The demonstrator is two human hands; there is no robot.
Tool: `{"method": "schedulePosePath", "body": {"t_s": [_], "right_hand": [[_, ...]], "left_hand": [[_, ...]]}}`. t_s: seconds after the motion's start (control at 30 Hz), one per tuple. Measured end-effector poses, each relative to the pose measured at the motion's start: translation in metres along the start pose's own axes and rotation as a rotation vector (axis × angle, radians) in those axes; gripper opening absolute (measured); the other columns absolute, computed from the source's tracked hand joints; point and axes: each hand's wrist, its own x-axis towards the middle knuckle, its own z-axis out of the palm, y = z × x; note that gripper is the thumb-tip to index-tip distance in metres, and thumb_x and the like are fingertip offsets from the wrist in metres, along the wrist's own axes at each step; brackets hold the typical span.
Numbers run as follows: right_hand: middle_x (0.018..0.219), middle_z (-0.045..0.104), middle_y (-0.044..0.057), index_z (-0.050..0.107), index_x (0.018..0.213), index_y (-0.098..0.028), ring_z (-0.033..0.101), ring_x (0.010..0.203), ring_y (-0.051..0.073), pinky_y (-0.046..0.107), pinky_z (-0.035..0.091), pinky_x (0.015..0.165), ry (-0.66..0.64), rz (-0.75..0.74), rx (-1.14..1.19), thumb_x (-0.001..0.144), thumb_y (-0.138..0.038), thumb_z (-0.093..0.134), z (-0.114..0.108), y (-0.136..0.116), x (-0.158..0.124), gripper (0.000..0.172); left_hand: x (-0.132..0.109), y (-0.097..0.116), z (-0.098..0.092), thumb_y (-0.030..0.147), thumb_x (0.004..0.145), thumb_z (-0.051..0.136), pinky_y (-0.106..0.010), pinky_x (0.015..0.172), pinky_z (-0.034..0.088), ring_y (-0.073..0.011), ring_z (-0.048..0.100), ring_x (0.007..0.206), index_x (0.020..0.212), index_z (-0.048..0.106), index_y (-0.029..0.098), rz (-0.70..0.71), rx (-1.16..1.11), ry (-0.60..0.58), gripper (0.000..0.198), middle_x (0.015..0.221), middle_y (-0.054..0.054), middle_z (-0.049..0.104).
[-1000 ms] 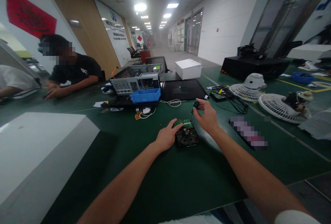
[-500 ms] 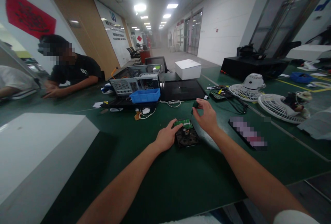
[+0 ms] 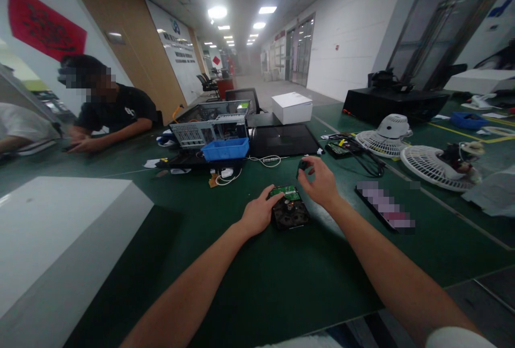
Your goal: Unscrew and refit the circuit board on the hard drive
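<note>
Left hand (image 3: 257, 214) grips hard drive (image 3: 290, 213), right hand (image 3: 322, 184) pinches dark tool (image 3: 301, 165); bin (image 3: 225, 149) contents unclear

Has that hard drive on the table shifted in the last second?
No. The hard drive sits just as far from the blue bin, left hand on its edge.

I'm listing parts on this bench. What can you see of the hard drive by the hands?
The hard drive is a dark rectangular slab lying flat on the green table, underside up: a green circuit board covers its far end. The left hand grips its left edge. The right hand holds a small dark tool above its far corner; contact unclear.
</note>
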Motion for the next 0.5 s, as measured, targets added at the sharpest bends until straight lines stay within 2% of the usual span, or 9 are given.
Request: {"method": "schedulePosePath", "body": {"t_s": [0.17, 0.37, 0.5], "right_hand": [[0.097, 0.060, 0.008, 0.056, 0.118, -0.023, 0.060, 0.083, 0.024, 0.041, 0.055, 0.078, 0.011, 0.000, -0.011, 0.090, -0.036, 0.063, -0.0012, -0.0004, 0.0014, 0.031], [0.108, 0.061, 0.010, 0.052, 0.124, -0.023, 0.063, 0.091, 0.024, 0.040, 0.057, 0.080, 0.002, 0.013, 0.075, 0.092, -0.031, 0.058, 0.0006, -0.0002, 0.0003, 0.033], [0.105, 0.065, 0.008, 0.051, 0.125, -0.024, 0.066, 0.085, 0.022, 0.040, 0.058, 0.077, 0.002, 0.069, 0.120, 0.092, -0.033, 0.059, 0.0032, 0.0003, -0.0007, 0.035]], "left_hand": [[-0.0007, 0.0001, 0.0000, 0.020, 0.096, 0.047, -0.045, 0.100, 0.053, -0.0311, 0.060, 0.125, 0.155, 0.035, 0.042, -0.006, 0.001, -0.002, 0.064, 0.167, -0.002, 0.019], [0.0004, -0.0022, 0.0032, 0.020, 0.096, 0.048, -0.046, 0.099, 0.054, -0.0316, 0.061, 0.123, 0.155, 0.033, 0.044, 0.000, 0.004, 0.003, 0.066, 0.168, -0.001, 0.018], [0.0011, -0.0029, 0.0039, 0.020, 0.095, 0.049, -0.047, 0.098, 0.054, -0.0322, 0.062, 0.122, 0.156, 0.032, 0.043, -0.002, 0.011, -0.008, 0.067, 0.169, -0.001, 0.016]]}}
